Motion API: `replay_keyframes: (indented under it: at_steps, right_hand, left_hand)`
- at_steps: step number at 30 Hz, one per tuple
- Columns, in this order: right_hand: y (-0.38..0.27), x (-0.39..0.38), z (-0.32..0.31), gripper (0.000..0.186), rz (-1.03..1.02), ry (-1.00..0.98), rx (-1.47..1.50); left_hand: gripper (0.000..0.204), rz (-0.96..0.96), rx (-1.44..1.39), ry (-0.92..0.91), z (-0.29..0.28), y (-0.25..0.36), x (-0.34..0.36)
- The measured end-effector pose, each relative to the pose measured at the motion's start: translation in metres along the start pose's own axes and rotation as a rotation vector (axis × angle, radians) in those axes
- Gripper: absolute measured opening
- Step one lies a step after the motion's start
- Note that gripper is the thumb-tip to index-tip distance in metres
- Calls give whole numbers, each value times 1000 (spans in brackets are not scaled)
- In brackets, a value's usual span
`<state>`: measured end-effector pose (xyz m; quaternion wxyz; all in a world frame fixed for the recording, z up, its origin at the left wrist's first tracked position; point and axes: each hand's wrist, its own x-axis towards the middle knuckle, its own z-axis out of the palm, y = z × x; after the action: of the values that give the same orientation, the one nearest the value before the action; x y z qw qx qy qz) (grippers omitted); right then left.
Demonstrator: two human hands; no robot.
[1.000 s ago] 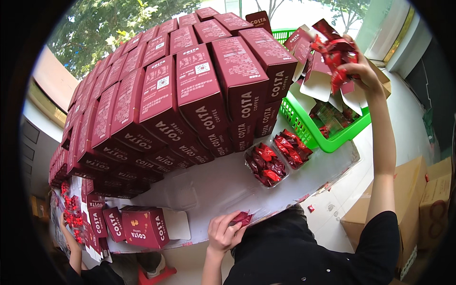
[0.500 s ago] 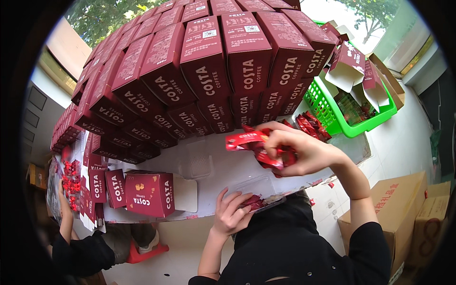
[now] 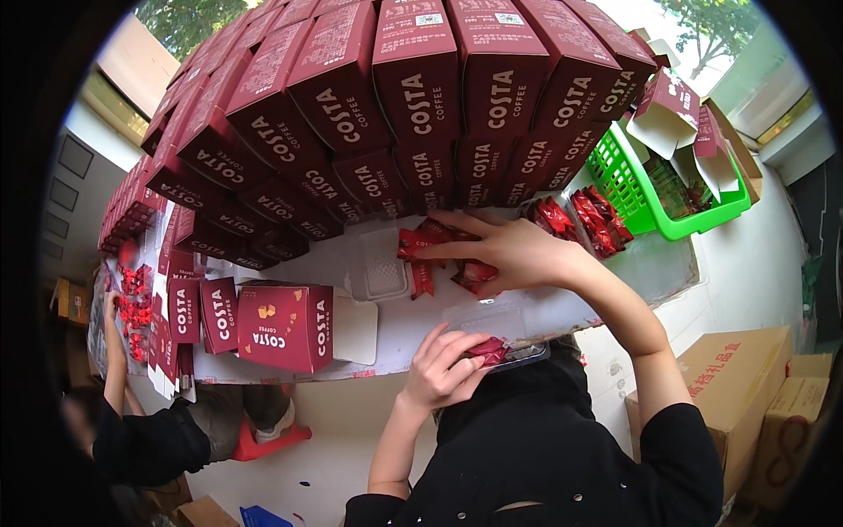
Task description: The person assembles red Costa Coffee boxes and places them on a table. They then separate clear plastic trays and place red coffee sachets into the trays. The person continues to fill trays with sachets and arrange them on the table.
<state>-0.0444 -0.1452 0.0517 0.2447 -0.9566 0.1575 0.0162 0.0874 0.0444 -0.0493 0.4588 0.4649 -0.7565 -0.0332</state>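
My left hand [image 3: 443,364] is closed on the left end of a clear plastic tray [image 3: 529,355] at the table's front edge. Dark red sachets [image 3: 492,352] lie in that tray, partly under my fingers. Above the table, my right hand [image 3: 527,250] is spread over a loose cluster of small red sachets [image 3: 422,278], its fingertips touching or just over them. Beside the cluster, to its left, is another clear plastic tray [image 3: 384,274]. Right of my right hand, red sachets fill clear trays [image 3: 601,220].
A tall stack of maroon boxes [image 3: 417,88] covers the table's back. An open maroon box [image 3: 285,327] lies front left. A green basket [image 3: 659,220] holds opened cartons at right; cardboard boxes [image 3: 733,378] stand on the floor. Another person's arm [image 3: 116,351] reaches red packets at far left.
My right hand has lowered the bunch of red sachets to the table and spread its fingers. My left hand stays at the tray. The view has shifted slightly.
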Motion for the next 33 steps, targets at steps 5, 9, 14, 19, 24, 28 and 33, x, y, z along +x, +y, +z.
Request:
replay_keyframes:
  at_steps: [5, 9, 14, 19, 24, 28, 33]
  right_hand:
    - [17, -17, 7, 75, -96, 267, -12]
    - [14, -28, 6, 59, 16, 393, -139]
    - [12, -35, 12, 56, 73, 380, -389]
    - [5, -30, 20, 47, 123, 243, -483]
    - [10, -26, 30, 38, 72, 274, -321]
    - [4, -18, 21, 43, 63, 407, -44]
    - [0, 9, 22, 43, -27, 382, 74]
  left_hand:
    - [21, -21, -20, -8, 1, -3, 1]
    - [22, -33, -40, -17, -1, -3, 0]
    - [23, -39, -30, -8, -3, -2, 0]
    - [24, -57, -12, 2, -4, -2, -4]
    - [31, -41, 6, 12, -5, -3, -5]
    - [32, -48, 22, 14, -6, -2, -6]
    - [26, -84, 0, 24, -4, -1, -8]
